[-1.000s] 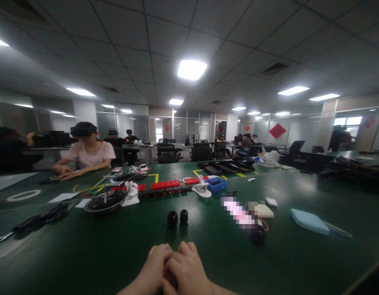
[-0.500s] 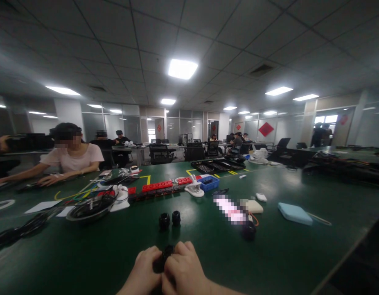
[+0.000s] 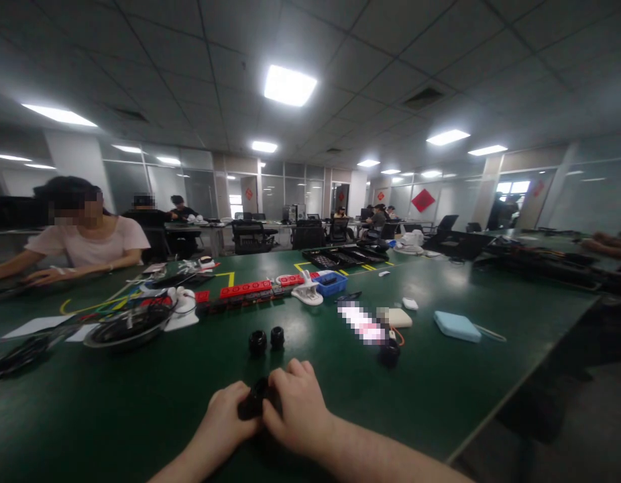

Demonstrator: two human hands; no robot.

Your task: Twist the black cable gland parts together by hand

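Near the front of the green table, my left hand is closed around the left side of a black round fitting, which has a dark opening at its top. From the right, my right hand curls its fingers over the same fitting and hides part of it. Just beyond my hands, two similar black fittings stand side by side, a larger one and a smaller one. Farther right, another dark round piece lies beside a phone with a lit screen.
Red strip-like parts, a white stand and a blue bin lie across the middle. At left is a metal bowl of black cables. A light-blue case lies right. A co-worker sits at far left.
The camera view has shifted, so the table's right edge and more of my forearms show. Both hands stay on the black fitting and appear higher in the picture.
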